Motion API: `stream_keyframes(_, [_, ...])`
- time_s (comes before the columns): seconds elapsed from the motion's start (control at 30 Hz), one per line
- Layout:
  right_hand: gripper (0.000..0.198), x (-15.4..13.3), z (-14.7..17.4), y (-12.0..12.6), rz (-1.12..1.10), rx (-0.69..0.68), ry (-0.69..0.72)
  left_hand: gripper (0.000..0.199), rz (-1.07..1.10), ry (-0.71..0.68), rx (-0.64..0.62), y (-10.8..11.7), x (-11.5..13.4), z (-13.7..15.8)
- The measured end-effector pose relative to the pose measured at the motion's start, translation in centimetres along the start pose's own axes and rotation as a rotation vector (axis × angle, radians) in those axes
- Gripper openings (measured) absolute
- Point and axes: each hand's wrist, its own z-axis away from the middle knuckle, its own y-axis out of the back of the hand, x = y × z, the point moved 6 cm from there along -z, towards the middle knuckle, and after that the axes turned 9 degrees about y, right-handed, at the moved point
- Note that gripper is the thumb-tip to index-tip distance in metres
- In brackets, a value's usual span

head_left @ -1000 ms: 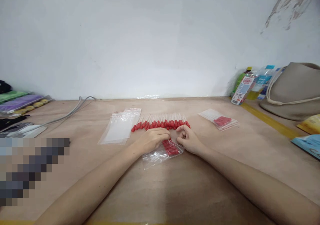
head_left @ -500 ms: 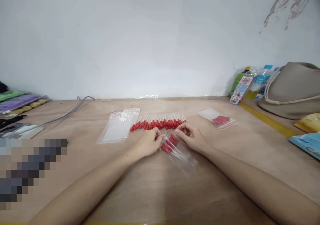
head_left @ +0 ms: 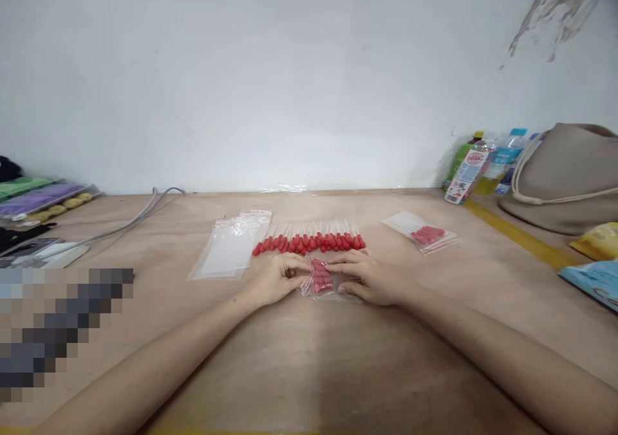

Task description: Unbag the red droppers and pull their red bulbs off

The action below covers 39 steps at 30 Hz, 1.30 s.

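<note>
A clear zip bag (head_left: pixel 322 279) with several red-tipped sticks inside lies low over the table between my hands, its red tips grouped near the middle. At the bag's left end, my left hand (head_left: pixel 282 277) pinches the plastic between thumb and fingers. On the other end, my right hand (head_left: pixel 374 277) has its thumb and fingers closed over the bag, hiding part of the sticks. Just behind the hands, a row of loose red-tipped sticks (head_left: pixel 309 242) lies with the red ends toward me. To the left are flat clear zip bags (head_left: pixel 224 248), overlapping one another.
A filled bag of red-tipped sticks (head_left: pixel 425 234) lies on the right. Farther right stand bottles (head_left: pixel 502 158), a carton (head_left: pixel 466 174) and a beige bag (head_left: pixel 564 171). A grey cable (head_left: pixel 125 226) and coloured packs (head_left: pixel 43 200) are at the left, near the wall.
The bag has turned from slanting toward me at lower right to lying crosswise. My right hand has come down over its right end; my left hand has shifted slightly left.
</note>
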Motion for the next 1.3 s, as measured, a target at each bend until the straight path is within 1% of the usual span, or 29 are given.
stream_keyframes(0.13, [0.038, 0.4, 0.0, -0.6, 0.002, 0.055, -0.008, 0.021, -0.089, -0.017, -0.003, -0.4, -0.2, 0.4])
stream_keyframes(0.23, [0.038, 0.6, 0.2, -0.7, -0.010, 0.088, -0.012, 0.036, -0.161, -0.036, 0.034, -0.4, 0.0, 0.8])
stream_keyframes(0.33, [0.040, 0.6, 0.4, -0.6, -0.034, 0.118, -0.007, 0.053, -0.151, -0.027, 0.092, -0.1, 0.0, 1.0])
stream_keyframes(0.4, [0.042, 0.6, 0.4, -0.5, -0.047, 0.123, -0.001, 0.056, -0.143, -0.034, 0.110, 0.0, 0.1, 1.1])
stream_keyframes(0.47, [0.043, 0.5, 0.4, -0.4, -0.054, 0.115, -0.001, 0.052, -0.143, -0.056, 0.101, -0.1, 0.2, 1.1])
stream_keyframes(0.57, [0.044, 0.3, 0.2, -0.2, -0.069, 0.116, 0.009, 0.038, -0.161, -0.084, 0.077, -0.5, 0.2, 0.9])
stream_keyframes(0.67, [0.044, 0.2, 0.0, -0.1, -0.097, 0.134, 0.050, 0.039, -0.196, -0.098, 0.053, -0.6, 0.2, 0.7])
stream_keyframes(0.73, [0.044, 0.3, 0.0, -0.2, -0.106, 0.134, 0.062, 0.040, -0.220, -0.104, 0.003, -0.7, 0.4, 0.6])
stream_keyframes(0.87, [0.044, 0.7, 0.2, -0.5, -0.081, 0.137, 0.002, 0.036, -0.251, -0.123, -0.068, -0.7, 1.0, 0.6])
stream_keyframes(0.93, [0.043, 0.8, 0.3, -0.5, -0.081, 0.161, -0.019, 0.036, -0.251, -0.124, -0.065, -0.7, 1.1, 0.6])
stream_keyframes(1.0, [0.041, 0.8, 0.4, -0.5, -0.093, 0.188, -0.020, 0.030, -0.253, -0.125, -0.042, -0.8, 1.2, 0.7])
stream_keyframes(1.1, [0.037, 0.9, 0.4, -0.5, -0.105, 0.211, -0.009, 0.021, -0.257, -0.138, 0.034, -0.9, 1.1, 0.8])
stream_keyframes(1.17, [0.036, 0.9, 0.4, -0.6, -0.104, 0.214, 0.001, 0.023, -0.266, -0.188, 0.067, -0.9, 1.2, 0.8])
stream_keyframes(1.23, [0.036, 0.9, 0.3, -0.6, -0.097, 0.210, 0.010, 0.026, -0.287, -0.263, 0.044, -1.1, 1.3, 0.8])
stream_keyframes(1.3, [0.036, 0.9, 0.3, -0.7, -0.086, 0.204, 0.015, 0.033, -0.307, -0.312, 0.009, -1.3, 1.4, 0.8])
